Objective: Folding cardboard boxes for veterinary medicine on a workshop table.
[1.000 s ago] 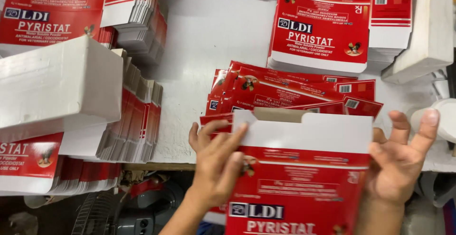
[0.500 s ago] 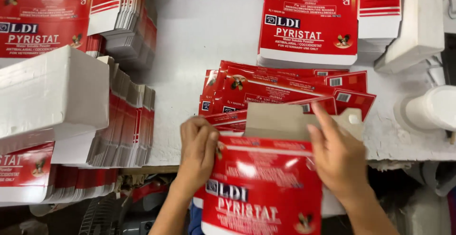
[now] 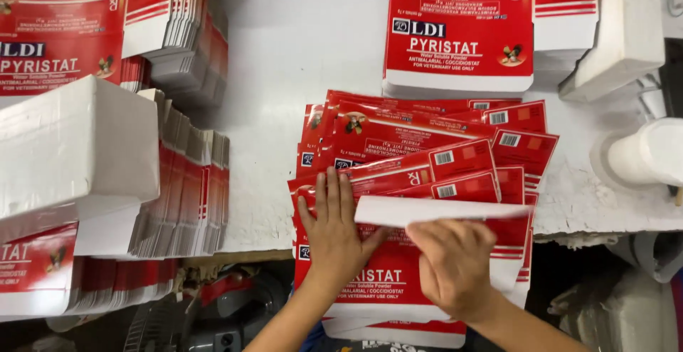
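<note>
Carton blank [image 3: 398, 281] now down flat on fanned pile [image 3: 427, 153], was lifted. L hand [image 3: 334, 227] open, pressing at 9 o'clock; R hand [image 3: 452, 263] folds white flap [image 3: 441, 211], pinching it.

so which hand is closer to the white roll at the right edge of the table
Right. The right hand presses the folded white flap of the red carton, closer to the white roll. The left hand lies flat further left on the carton.
</note>
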